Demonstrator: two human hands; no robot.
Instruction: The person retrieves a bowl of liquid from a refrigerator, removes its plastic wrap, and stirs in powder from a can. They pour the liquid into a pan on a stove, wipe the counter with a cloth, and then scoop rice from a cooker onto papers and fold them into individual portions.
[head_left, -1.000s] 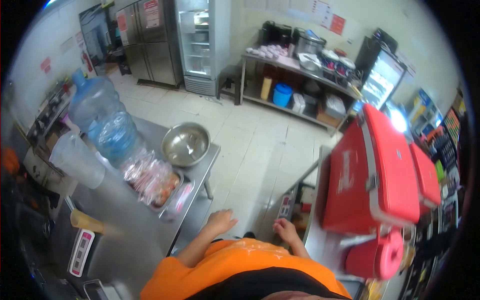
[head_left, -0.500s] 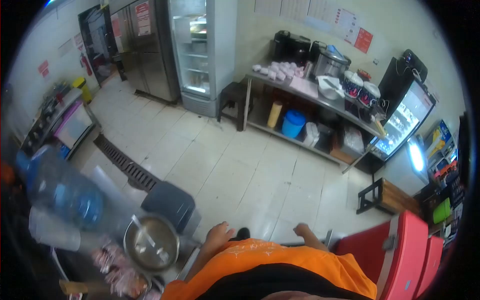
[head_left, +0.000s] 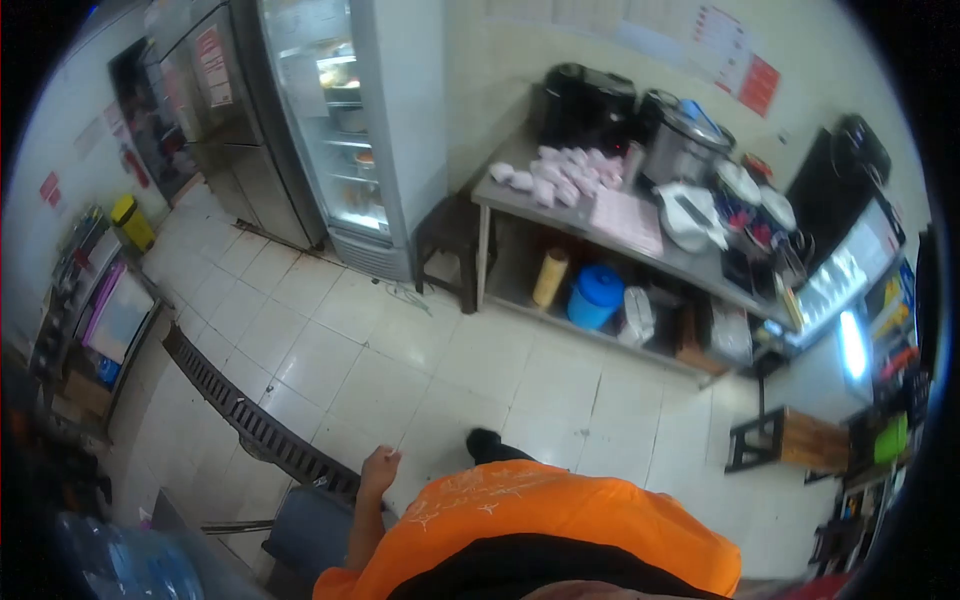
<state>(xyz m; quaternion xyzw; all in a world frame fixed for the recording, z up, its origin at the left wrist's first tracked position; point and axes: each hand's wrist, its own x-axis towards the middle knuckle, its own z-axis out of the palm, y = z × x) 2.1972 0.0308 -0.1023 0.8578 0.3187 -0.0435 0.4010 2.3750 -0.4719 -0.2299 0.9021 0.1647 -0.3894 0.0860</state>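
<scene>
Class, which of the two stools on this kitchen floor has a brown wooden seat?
The right-hand stool; the left-hand stool, beside the tall glass-door fridge, has a dark seat instead.

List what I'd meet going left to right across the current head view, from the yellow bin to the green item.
Yellow bin → steel refrigerator → glass-door fridge → dark stool → yellow roll → blue bucket → wooden stool → green item

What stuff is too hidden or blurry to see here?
In the head view:
Right hand: not in view.
Clear blue plastic jug: cut off by the bottom edge.
Blue round bucket: lid hides the inside.
Red paper wall sign: words too small and blurred.
</scene>
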